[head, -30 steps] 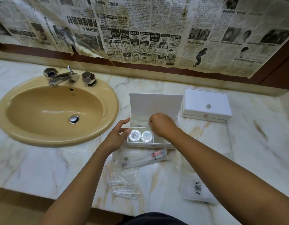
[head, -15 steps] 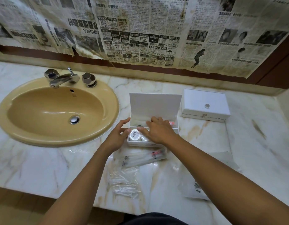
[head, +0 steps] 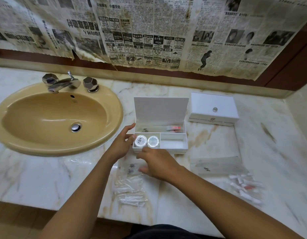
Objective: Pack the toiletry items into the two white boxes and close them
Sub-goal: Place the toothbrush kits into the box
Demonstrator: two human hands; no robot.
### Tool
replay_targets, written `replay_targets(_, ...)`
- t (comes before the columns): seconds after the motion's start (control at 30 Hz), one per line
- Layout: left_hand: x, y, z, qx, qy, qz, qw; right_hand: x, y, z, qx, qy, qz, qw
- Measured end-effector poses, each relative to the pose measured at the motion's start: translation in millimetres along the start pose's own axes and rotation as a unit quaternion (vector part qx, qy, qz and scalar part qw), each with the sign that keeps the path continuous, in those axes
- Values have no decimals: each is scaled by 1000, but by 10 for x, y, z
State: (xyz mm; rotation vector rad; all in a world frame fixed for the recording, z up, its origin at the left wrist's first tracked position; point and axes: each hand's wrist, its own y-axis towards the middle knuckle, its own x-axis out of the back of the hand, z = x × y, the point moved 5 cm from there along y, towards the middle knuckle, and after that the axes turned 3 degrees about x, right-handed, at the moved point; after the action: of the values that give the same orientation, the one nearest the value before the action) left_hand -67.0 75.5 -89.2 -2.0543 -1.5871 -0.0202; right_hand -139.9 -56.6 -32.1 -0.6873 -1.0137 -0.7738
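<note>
Open white box (head: 173, 147) sits mid-desk (head: 37, 171), lid standing up at the back. Three compartments: long rear one holds a clear packet with a red-tipped item (head: 174, 128); front-left one holds two round silver-topped tins (head: 146, 140) side by side; front-right one shows only white floor.

Second white box (head: 213, 109) is closed, just right of the open one and a bit further back, small round knob on the lid.

Left hand (head: 120, 144) rests against the open box's left wall, thumb up near the rear corner, fingers loosely spread, gripping nothing visible, so released.

Right hand (head: 156, 163) hovers low over the desk just in front of the box, fingers reaching left toward a clear packet (head: 132, 168) with a dark logo. Blurred; cannot tell whether it is touching or grasping the packet.

Loose items on the desk: clear packet of white stick-like items (head: 130, 192) nearer the desk edge, below the right hand; flat clear packet with logo (head: 216, 165) to the right of the open box; beyond it, near the right edge, a blurred packet with white and red bits (head: 246, 188).

Tan sink (head: 113, 107) with chrome tap (head: 63, 83) on the left. Newspaper (head: 149, 31) covers the wall behind.
</note>
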Motion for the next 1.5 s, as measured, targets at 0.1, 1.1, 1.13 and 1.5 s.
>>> replay_targets(0.1,6,4,19,2,8,-1,1000,-190,-37,-45,-9,-33,56,998)
replay_targets(1.1,26,15,24,11,-11,14,1000,385,71,-132,-58,-112,-45,991)
replay_targets(1.13,22,14,16,10,-15,14,1000,455,89,-149,-60,-116,-52,990)
replay_targets(1.5,34,33,47,32,-26,7,999,793,281,-579,-136,-95,-139,976)
